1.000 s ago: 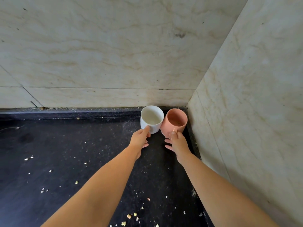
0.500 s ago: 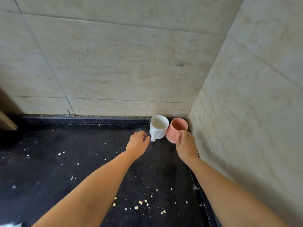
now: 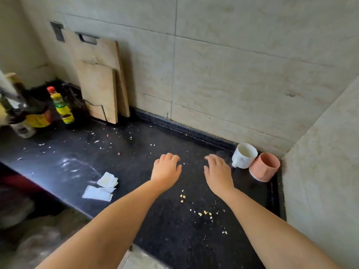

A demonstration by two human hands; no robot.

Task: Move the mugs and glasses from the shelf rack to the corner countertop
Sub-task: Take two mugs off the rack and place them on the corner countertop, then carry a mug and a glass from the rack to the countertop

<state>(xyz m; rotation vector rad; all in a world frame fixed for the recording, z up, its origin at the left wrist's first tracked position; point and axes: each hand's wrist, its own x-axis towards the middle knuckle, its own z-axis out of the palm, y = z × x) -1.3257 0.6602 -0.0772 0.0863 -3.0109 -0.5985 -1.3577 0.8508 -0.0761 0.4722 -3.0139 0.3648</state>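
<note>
Both hands hover palm-down over the black worktop [image 3: 136, 152], fingers loosely spread and holding nothing: the left hand [image 3: 166, 167] and the right hand [image 3: 218, 172] sit side by side with a gap between them. Just beyond the right hand, in the corner where the 2 tiled walls meet, stands the white mug [image 3: 244, 155], touching the pink mug [image 3: 264, 169] on its far side. Crumbs [image 3: 204, 212] lie below the right hand; folded white paper [image 3: 101, 188] lies left of the left hand.

left hand [image 3: 166, 167]: hovering palm down, fingers curled loosely, holding nothing | right hand [image 3: 217, 172]: hovering palm down, fingers spread, empty | both forearms: reaching forward
</note>
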